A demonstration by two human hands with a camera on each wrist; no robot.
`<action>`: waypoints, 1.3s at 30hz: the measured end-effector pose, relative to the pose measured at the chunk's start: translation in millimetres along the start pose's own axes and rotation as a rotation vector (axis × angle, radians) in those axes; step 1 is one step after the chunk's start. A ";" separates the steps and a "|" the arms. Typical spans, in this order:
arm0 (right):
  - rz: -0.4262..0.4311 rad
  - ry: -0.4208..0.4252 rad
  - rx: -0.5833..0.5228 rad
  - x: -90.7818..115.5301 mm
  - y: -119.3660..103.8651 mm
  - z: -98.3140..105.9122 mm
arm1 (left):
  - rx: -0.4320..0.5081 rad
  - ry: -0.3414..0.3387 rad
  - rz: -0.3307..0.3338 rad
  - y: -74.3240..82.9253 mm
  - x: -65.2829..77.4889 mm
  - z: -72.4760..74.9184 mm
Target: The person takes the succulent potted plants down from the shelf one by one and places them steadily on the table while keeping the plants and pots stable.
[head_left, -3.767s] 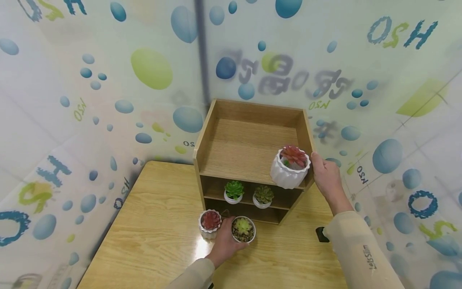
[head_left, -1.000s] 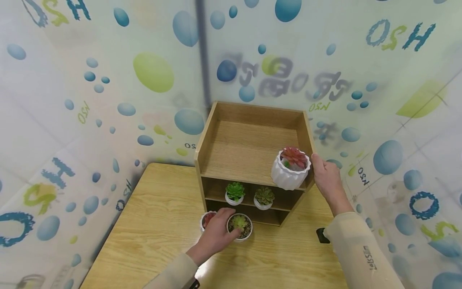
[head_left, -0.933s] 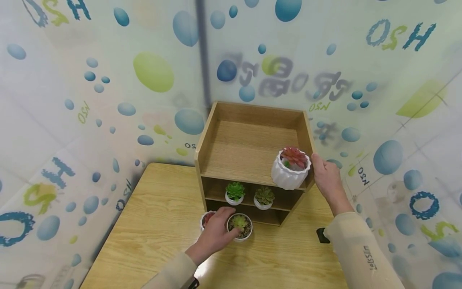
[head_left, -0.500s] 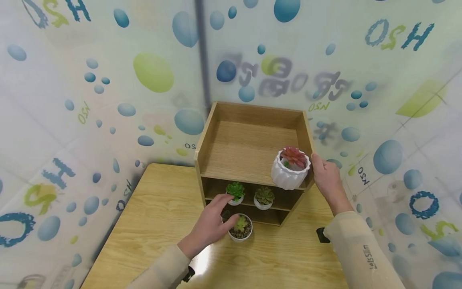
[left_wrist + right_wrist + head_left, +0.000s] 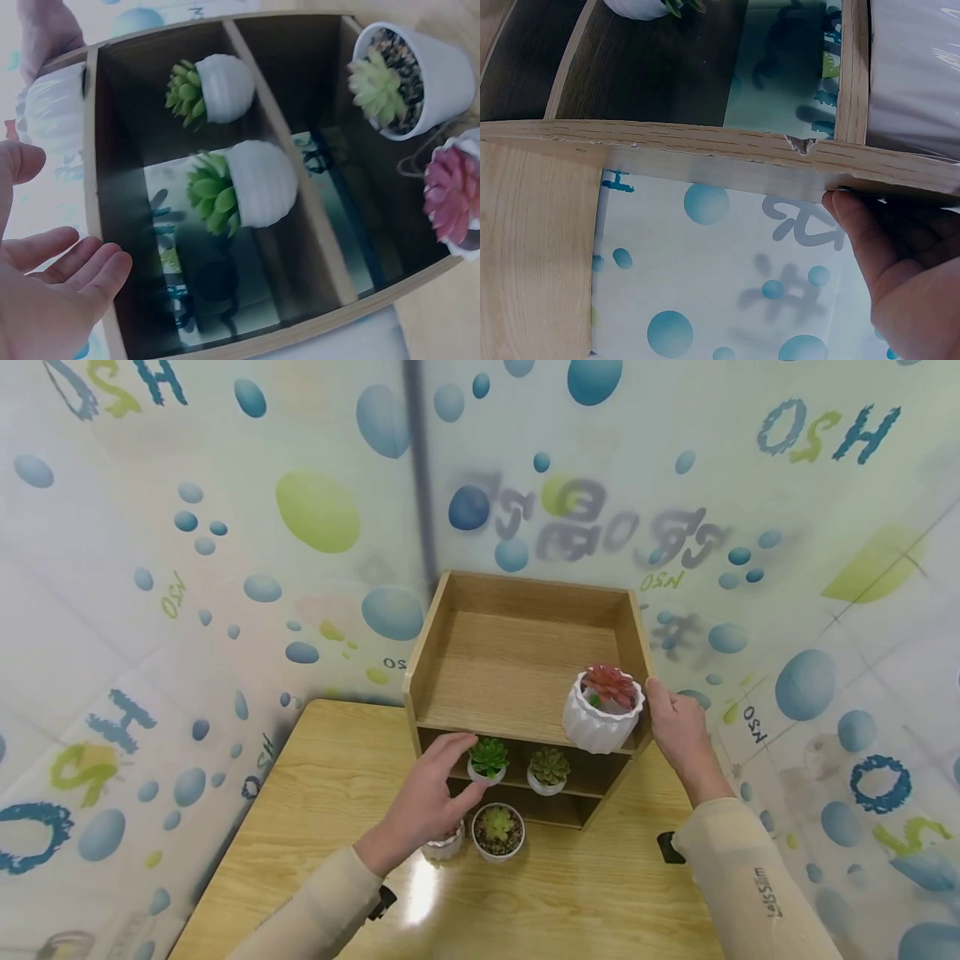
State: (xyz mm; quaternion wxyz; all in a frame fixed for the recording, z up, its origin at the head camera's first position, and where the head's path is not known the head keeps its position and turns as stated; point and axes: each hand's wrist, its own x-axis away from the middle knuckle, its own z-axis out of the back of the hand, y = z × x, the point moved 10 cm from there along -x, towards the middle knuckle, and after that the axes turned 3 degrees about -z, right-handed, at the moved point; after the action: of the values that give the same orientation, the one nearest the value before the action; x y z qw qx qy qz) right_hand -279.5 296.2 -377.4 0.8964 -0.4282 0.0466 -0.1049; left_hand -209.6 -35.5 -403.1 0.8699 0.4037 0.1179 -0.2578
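My left hand (image 5: 416,806) hovers in front of the wooden shelf (image 5: 525,643), beside a small bright green succulent (image 5: 488,758) in a white pot on the middle level. In the left wrist view its fingers (image 5: 105,274) are spread, apart from the pots, with nothing between them. To the right of that plant stands a darker green succulent (image 5: 549,766). My right hand (image 5: 681,735) grips the shelf's right side panel; some of its fingers are hidden in shadow. Close to it, a large white fluted pot with a red succulent (image 5: 602,714) stands on the top level.
On the table (image 5: 330,793), before the shelf, stand a white pot with a pale green succulent (image 5: 498,832) and a fluted pot with a red succulent (image 5: 454,191). The left hand partly covers the latter in the head view. Patterned walls (image 5: 315,510) rise behind.
My left hand has let go of the pale succulent's pot and moved up and left towards the bright green succulent. The right hand has stayed on the side panel.
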 end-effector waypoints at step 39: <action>0.000 0.068 -0.010 0.4 -2.4 3.3 | -0.099 0.200 -0.199 21.3 -67.7 92.6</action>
State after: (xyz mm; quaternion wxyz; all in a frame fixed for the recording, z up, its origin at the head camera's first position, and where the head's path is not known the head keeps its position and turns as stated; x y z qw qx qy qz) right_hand -278.9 297.1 -373.4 0.8922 -0.4287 0.0778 -0.1191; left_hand -255.2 -70.7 -301.7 0.8429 0.3702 0.2559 -0.2950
